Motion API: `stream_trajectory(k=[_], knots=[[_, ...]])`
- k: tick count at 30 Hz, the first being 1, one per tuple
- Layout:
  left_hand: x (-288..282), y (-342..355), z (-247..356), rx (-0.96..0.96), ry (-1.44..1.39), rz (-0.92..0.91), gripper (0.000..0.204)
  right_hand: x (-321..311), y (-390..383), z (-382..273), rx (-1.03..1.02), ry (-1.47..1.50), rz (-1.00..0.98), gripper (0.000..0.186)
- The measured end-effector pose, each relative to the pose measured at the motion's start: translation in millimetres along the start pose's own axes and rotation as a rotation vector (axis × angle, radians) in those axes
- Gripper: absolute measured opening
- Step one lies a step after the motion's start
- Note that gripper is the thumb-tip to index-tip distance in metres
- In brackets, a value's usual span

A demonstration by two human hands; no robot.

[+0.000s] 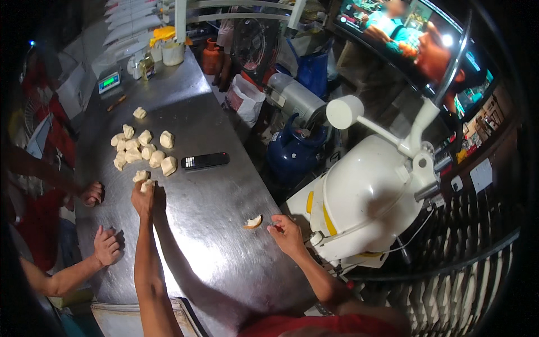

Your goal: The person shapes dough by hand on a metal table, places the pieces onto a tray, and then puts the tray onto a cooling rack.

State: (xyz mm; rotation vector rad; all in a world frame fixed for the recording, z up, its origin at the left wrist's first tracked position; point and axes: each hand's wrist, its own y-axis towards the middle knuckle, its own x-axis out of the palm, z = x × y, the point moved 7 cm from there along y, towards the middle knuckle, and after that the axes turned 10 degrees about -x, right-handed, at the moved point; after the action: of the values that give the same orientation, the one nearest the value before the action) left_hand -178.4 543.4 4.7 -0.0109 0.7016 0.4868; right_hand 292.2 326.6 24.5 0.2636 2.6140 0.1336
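Note:
My left hand [142,200] reaches forward over the steel table, its fingers closed round a pale dough piece [147,185]. Just beyond it another dough piece [140,176] rests on the table. A loose cluster of dough pieces [133,154] lies farther ahead, with a single dough lump [140,113] apart at its far side. My right hand [288,235] is at the table's right edge, fingers loosely bent and apart, with nothing visible in it. Beside its fingertips lies a bitten piece of bread [253,222] with a brown crust, which it does not touch.
A black remote control [205,160] lies right of the dough on the steel table [224,247]. Another person's hands [106,246] rest at the left edge. A digital scale [109,82] stands at the far end. A large white mixing machine [365,196] stands close on the right.

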Motion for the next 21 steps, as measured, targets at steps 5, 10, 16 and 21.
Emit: stream_trajectory(k=[5, 10, 16, 21], knots=[[-9, -182, 50, -0.046, -0.678, -0.764, 0.018, 32, -42, -67, -0.189, 0.112, -0.344, 0.056], [-44, -333, 54, 0.01, -0.029, -0.744, 0.072, 142, -116, -75, -0.629, -0.28, -0.751, 0.081], [-67, -345, 10, 0.065, -0.092, -0.563, 0.055, 160, -94, -91, -0.594, -0.114, -0.821, 0.031], [-115, -391, 23, 0.225, 0.111, -0.564, 0.039, 65, -127, -82, -0.697, -0.211, -0.592, 0.031]])
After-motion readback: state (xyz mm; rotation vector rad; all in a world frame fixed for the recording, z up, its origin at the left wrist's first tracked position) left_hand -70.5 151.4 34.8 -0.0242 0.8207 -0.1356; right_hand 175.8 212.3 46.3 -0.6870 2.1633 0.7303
